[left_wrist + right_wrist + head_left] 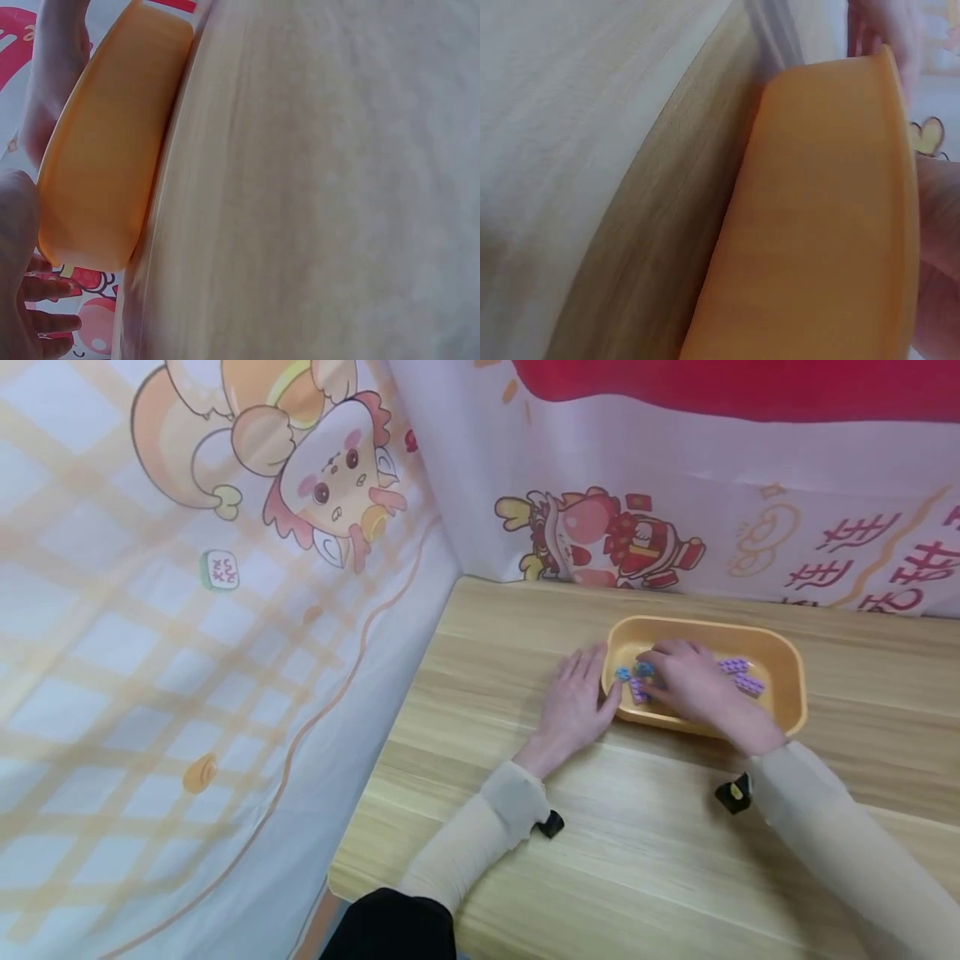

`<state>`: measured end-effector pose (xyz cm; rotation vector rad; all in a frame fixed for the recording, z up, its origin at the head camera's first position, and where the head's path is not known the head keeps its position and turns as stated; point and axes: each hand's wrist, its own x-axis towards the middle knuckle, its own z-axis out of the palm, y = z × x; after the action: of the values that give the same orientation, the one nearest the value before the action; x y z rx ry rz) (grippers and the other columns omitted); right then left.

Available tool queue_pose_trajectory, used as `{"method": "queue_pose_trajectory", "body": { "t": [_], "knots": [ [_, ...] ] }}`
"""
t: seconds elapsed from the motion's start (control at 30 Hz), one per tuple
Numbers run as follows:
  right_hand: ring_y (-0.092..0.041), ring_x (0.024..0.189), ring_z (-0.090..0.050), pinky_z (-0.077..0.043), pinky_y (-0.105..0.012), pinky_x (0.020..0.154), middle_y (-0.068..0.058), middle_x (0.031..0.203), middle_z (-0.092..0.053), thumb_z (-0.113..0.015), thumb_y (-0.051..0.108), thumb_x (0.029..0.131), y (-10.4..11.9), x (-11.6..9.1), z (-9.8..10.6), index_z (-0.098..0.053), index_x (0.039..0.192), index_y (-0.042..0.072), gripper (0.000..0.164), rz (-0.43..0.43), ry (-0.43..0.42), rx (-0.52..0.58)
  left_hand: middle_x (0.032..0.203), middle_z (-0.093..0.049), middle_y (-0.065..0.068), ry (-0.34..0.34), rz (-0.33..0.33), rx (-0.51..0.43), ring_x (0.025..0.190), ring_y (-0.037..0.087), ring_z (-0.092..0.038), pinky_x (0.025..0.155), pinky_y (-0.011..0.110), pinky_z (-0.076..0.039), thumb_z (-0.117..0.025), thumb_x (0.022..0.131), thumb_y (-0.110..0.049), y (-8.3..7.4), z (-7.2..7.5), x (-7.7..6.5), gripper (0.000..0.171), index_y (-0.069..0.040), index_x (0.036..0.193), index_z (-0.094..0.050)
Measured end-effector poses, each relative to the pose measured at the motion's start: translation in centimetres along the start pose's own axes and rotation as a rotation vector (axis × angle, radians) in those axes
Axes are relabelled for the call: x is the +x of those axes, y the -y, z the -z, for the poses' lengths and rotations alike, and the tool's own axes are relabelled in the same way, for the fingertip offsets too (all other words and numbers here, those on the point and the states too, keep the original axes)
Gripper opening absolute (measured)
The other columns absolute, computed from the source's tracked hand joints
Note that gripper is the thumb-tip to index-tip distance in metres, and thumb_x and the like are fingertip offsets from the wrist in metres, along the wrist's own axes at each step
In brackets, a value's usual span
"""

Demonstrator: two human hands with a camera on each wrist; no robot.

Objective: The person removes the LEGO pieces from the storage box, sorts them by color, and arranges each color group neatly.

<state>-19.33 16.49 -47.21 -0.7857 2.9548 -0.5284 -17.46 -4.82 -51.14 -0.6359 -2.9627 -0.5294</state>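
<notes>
An orange plastic basin (793,693) stands on the wooden table, with small purple toy bricks (748,683) and blue ones (623,674) inside. My left hand (573,702) rests against the basin's left end, fingers straight along the outside and thumb at the rim. Inside the basin is my right hand (693,681), reaching over the front wall with its fingertips down among the bricks at the left. A blue brick (645,669) shows between its thumb and fingers; I cannot tell whether they pinch it. Both wrist views show mostly the basin's outer wall (112,142).
The wooden table (600,860) has its left edge beside a hanging cloth (315,635) with cartoon prints. Another printed cloth (465,460) hangs behind the table. Dark straps with small devices (735,793) sit at the sleeve cuffs.
</notes>
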Motion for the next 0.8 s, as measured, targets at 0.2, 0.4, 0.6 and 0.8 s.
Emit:
{"method": "queue_pose_trajectory", "body": {
  "t": [0.2,0.4,0.6,0.8],
  "knots": [
    [-0.047,0.120,-0.065,-0.050,-0.075,0.111,-0.026,0.123,-0.072,-0.084,0.016,0.096,0.4,1.6,-0.8,-0.076,0.128,-0.003,0.038,0.015,0.022,0.026,0.180,-0.035,0.012,0.020,0.004,0.021,0.168,0.031,-0.037,0.142,0.045,-0.028,-0.037,0.117,-0.048,-0.4,0.1,0.2,0.070,-0.010,0.175,-0.027],
    [-0.045,0.114,-0.064,-0.053,-0.072,0.105,-0.024,0.116,-0.073,-0.086,0.011,0.091,0.3,2.1,-1.3,-0.078,0.119,-0.003,0.032,0.029,-0.001,0.029,0.181,-0.035,0.011,0.028,0.001,0.040,0.168,0.030,-0.036,0.142,0.044,-0.027,-0.036,0.117,-0.048,-0.5,0.2,0.3,0.069,-0.011,0.175,-0.027],
    [-0.046,0.118,-0.064,-0.051,-0.074,0.108,-0.025,0.118,-0.073,-0.086,0.009,0.089,0.3,2.4,-1.7,-0.078,0.113,-0.003,0.028,0.038,-0.033,0.038,0.180,-0.036,0.011,0.020,0.012,0.018,0.167,0.031,-0.037,0.142,0.044,-0.027,-0.036,0.117,-0.047,-0.2,0.1,0.2,0.069,-0.011,0.175,-0.027],
    [-0.047,0.120,-0.065,-0.042,-0.077,0.118,-0.024,0.117,-0.075,-0.084,0.013,0.094,0.4,2.3,-1.6,-0.078,0.109,-0.003,0.023,0.036,-0.049,0.023,0.180,-0.037,0.010,0.015,0.024,-0.001,0.167,0.031,-0.038,0.142,0.045,-0.028,-0.036,0.117,-0.048,0.1,0.1,0.0,0.069,-0.011,0.175,-0.029]
  ]
}}
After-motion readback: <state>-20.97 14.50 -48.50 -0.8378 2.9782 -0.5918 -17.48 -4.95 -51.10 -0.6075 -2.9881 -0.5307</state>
